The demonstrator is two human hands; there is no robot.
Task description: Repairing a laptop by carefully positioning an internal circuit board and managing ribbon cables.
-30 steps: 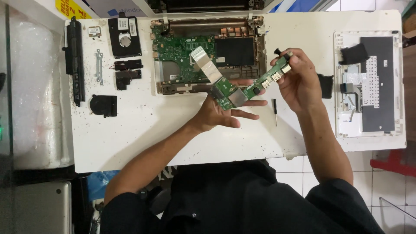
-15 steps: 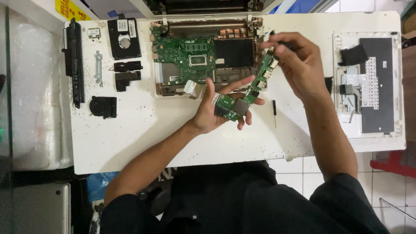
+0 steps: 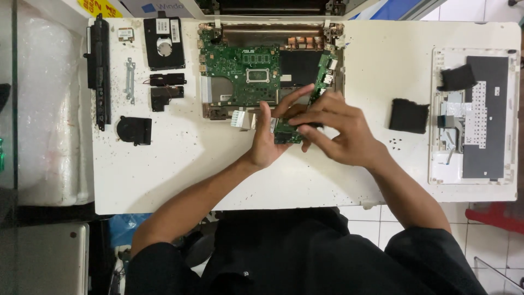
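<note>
Both hands have lowered the small green circuit board (image 3: pixel 287 131) toward the opened laptop base (image 3: pixel 262 71) at upper centre. Left hand (image 3: pixel 268 143) grips its lower end, fingers half curled. Right hand (image 3: pixel 338 131) pinches its upper edge, fingers extended.

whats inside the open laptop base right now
Inside the open laptop base a green mainboard shows. Both hands and the small green board cover its lower right part.

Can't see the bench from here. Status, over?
Both hands, left hand, right hand, gripping small green circuit board. Board at open laptop base. Nothing in the way.
</note>
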